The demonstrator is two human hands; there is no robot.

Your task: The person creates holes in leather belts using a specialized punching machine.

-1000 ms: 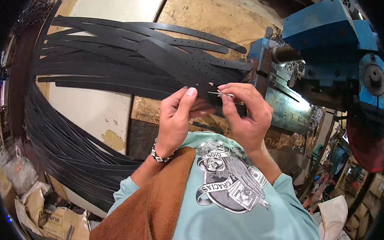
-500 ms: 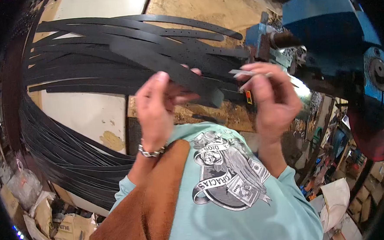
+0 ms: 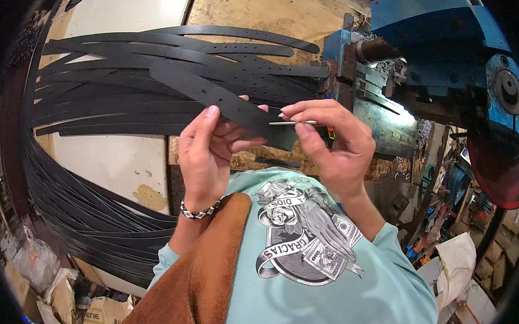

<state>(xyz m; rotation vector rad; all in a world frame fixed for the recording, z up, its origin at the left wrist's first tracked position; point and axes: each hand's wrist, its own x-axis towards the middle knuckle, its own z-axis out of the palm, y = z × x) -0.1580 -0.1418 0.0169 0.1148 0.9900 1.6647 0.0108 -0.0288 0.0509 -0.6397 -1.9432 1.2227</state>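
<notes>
My left hand [image 3: 203, 150] is closed around a short black leather strap [image 3: 194, 88], thumb on top and fingers beneath. The strap slants from upper left to lower right and shows small holes along its middle. In my right hand [image 3: 340, 143] a thin silvery pointed tool [image 3: 291, 123] is pinched between thumb and fingers. Its tip overlaps the lower right part of the strap in this view. Behind both hands lie long black belt straps [image 3: 167, 73], several with rows of punched holes at one end.
A blue machine [image 3: 441, 41] stands at the right, with a metal bed [image 3: 384, 129] beneath it. More black straps [image 3: 92, 212] hang in a bundle over the front edge at the left. The wooden tabletop [image 3: 251, 10] extends behind. A plastic bag [image 3: 35, 256] sits lower left.
My right hand has moved left, bringing the silvery tool from beside the strap to over its lower right part. My left hand keeps its hold on the strap.
</notes>
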